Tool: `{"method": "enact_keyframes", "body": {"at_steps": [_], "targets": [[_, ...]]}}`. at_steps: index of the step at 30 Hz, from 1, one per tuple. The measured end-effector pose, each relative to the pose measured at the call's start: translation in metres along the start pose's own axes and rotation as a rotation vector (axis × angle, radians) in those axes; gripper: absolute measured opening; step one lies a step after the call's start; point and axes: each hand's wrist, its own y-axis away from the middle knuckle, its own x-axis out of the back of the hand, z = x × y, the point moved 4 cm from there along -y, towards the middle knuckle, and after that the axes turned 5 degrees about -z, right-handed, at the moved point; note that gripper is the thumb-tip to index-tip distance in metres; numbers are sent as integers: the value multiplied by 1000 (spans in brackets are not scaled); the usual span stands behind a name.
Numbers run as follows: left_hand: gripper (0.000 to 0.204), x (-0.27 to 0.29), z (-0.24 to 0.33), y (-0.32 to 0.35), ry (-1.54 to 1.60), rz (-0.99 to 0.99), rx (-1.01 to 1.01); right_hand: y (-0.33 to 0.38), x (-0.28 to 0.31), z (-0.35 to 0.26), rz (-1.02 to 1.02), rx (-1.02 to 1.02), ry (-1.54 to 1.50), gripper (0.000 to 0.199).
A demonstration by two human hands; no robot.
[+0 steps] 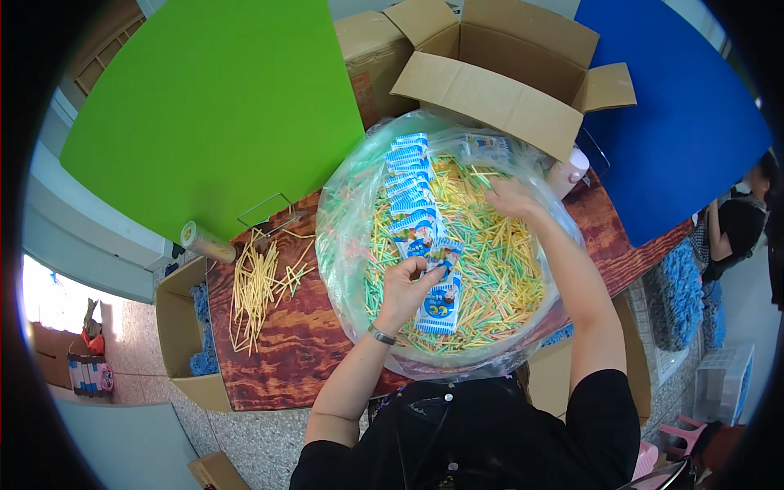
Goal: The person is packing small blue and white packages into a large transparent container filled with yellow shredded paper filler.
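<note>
A large round container lined with a clear plastic bag (347, 294) is full of short, thin sticks (510, 269) in yellow, green and pink. A row of blue-and-white packets (412, 189) lies overlapping on the sticks. At the near end of that row, my left hand (406, 287) pinches a small blue-and-white packet (445, 255) between thumb and fingers. Just below it, another packet (439, 309) lies flat. My right hand (510, 198) is among the sticks at the far right, its fingers closed on thin sticks; the fingertips are partly hidden.
An open cardboard box (502, 86) stands behind the container, beside a pink-and-white bottle (567, 170). Longer yellow sticks (255, 286) and a clear jar (206, 242) lie on the red-brown table (278, 371). Green (220, 106) and blue (661, 114) boards flank the far side. Another person (735, 229) is at far right.
</note>
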Motion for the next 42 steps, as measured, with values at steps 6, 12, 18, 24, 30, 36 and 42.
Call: {"method": "enact_keyframes", "body": {"at_steps": [6,12,18,24,30,36,42], "targets": [[11,-31,19,-29,273,-13,17,73,-4,-2,-302,301,-778,25],[20,-60,31,-69,707,-162,-4,127,-22,-26,-807,209,-1490,14],[17,-73,18,-49,601,-174,72,127,-49,-15,-798,181,-1582,17],[20,-16,40,-28,625,-34,-52,89,-34,20,-323,24,-1344,22],[20,1,32,1,380,21,-60,58,-30,37,161,200,-275,28],[16,0,24,15,393,17,-10,61,-24,10,-214,449,389,18],[17,-5,16,15,375,-16,2,50,-50,7,-224,328,518,19]]}}
